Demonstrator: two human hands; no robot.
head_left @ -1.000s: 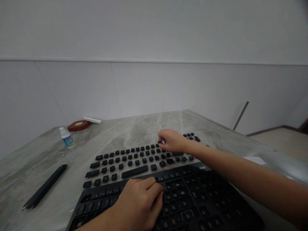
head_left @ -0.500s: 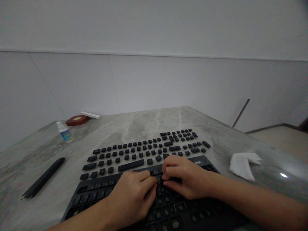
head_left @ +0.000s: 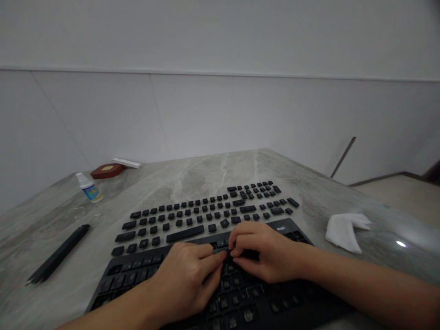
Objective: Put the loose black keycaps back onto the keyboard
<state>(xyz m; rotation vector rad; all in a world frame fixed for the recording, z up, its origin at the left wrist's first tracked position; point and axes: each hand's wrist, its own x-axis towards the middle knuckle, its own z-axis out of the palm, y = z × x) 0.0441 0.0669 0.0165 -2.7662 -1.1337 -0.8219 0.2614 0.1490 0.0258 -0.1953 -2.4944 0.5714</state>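
A black keyboard [head_left: 236, 286] lies at the near edge of the view, partly under my forearms. Many of its sockets are bare, while keys are seated in part of its top rows. My left hand [head_left: 194, 277] rests over its middle, fingers pressed together at an upper row. Close beside it, my right hand [head_left: 256, 250] is closed in a pinch over the same row. Whatever sits between the fingertips is too small or hidden to make out. Beyond the keyboard, loose black keycaps are laid out in rows, with a long space bar [head_left: 185, 233] in the nearest part.
On the left are a black folded umbrella-like bundle [head_left: 58, 255] and a white spray bottle [head_left: 90, 189] with a blue-yellow label. A red-brown case [head_left: 107, 171] and a white strip [head_left: 126, 163] sit behind. White cloth or tissue [head_left: 345, 233] lies right. A wall borders the marbled table [head_left: 192, 176].
The view has shifted slightly. The fingers of my left hand reach a little further toward the upper key row; my right hand stays almost in place.
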